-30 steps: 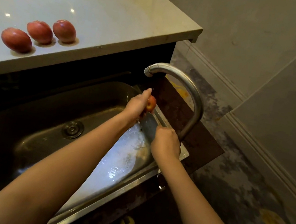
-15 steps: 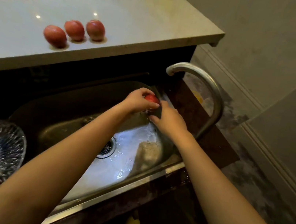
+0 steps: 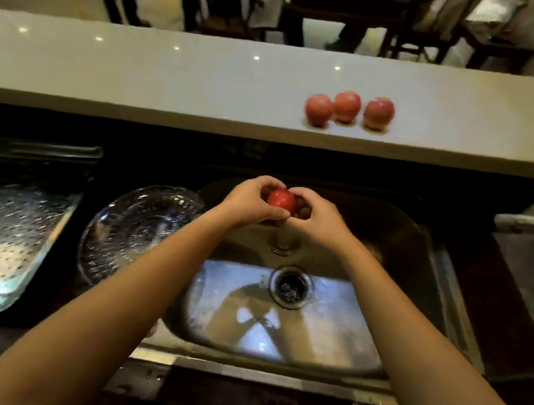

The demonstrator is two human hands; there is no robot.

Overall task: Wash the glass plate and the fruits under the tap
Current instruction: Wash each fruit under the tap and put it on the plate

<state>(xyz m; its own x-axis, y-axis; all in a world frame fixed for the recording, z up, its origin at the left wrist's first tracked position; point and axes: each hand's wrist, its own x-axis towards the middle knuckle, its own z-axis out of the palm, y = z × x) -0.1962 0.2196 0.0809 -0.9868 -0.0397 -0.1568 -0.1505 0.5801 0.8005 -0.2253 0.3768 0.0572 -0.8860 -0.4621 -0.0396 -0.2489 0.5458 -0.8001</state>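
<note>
Hands have shifted mid-frame, away from the tap point(image 3: 532, 224), now blurred and cropped at right; left hand point(image 3: 248, 199) and right hand point(image 3: 317, 218) grip a half-hidden red apple point(image 3: 281, 200).

Pale counter point(image 3: 139, 72), dark chairs point(image 3: 219, 4) beyond (blurred)

Home kitchen: steel sink point(image 3: 436, 262), pale counter point(image 3: 172, 84), dining table point(image 3: 344, 2) and chairs point(image 3: 219, 4) behind

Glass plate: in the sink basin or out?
Out. The glass plate lies flat on the dark counter, left of the sink basin.
</note>
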